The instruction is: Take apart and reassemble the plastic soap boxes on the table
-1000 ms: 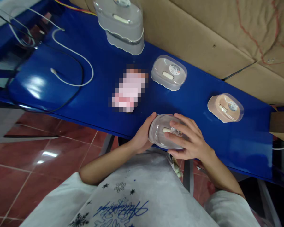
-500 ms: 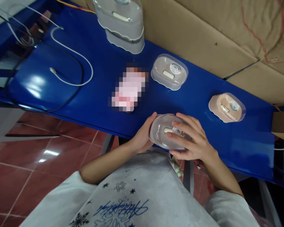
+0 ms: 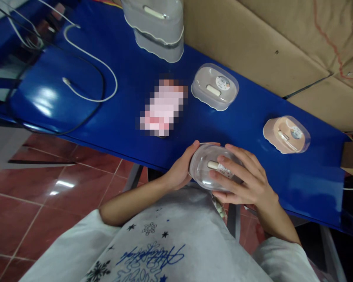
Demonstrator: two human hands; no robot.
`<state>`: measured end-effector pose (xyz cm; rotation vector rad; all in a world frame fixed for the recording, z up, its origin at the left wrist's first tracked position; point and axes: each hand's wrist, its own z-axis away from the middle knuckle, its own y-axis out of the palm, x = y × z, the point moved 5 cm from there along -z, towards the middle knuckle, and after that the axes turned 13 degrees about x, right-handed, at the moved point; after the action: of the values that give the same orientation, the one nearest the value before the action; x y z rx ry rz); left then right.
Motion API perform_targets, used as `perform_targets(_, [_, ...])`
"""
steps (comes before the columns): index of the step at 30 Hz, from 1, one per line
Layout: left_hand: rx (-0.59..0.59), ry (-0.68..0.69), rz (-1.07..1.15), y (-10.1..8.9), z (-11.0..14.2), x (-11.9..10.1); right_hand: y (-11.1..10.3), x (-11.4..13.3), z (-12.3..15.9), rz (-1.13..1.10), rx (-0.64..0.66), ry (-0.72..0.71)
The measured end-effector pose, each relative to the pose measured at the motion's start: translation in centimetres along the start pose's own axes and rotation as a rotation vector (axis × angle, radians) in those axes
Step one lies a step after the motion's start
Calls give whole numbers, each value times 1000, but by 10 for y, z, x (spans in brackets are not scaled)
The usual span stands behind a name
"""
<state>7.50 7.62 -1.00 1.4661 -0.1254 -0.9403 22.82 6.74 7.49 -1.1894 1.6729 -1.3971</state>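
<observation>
Between my two hands is a clear plastic container (image 3: 204,178) with an oval lid, a cream handle and a round label, held over the front edge of the blue table. My left hand (image 3: 181,168) wraps its left side, thumb at the rim. My right hand (image 3: 250,176) grips the right side, fingers spread over the lid and partly covering the label. Farther back stands a similar clear container (image 3: 201,88) with a cream handle. To the right sits a peach-coloured one (image 3: 275,135) under a clear cover.
Two stacked containers (image 3: 159,49) stand at the back of the blue table (image 3: 306,184). A blurred-out pinkish rectangular item (image 3: 164,105) lies left of centre. White and black cables (image 3: 113,88) curl at the left. Cardboard boxes (image 3: 247,51) line the back edge.
My hands still hold the container, its lid tilted slightly. The whole view has shifted a little, so the table things appear slightly farther right.
</observation>
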Motion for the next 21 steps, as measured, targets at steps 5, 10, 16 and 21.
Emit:
perform_targets(5, [-33, -10, -12, 2, 0, 0, -8, -10, 4, -296, -128, 68])
perform_targets(10, [-45, 32, -42, 3, 0, -2, -4, -9, 1, -233, -53, 61])
perform_targets(16, [-62, 70, -71, 4, 1, -5, 0, -4, 1, -123, -10, 79])
perform_targets(21, [-59, 54, -47, 2, 1, -4, 8, -6, 4, -124, 75, 114])
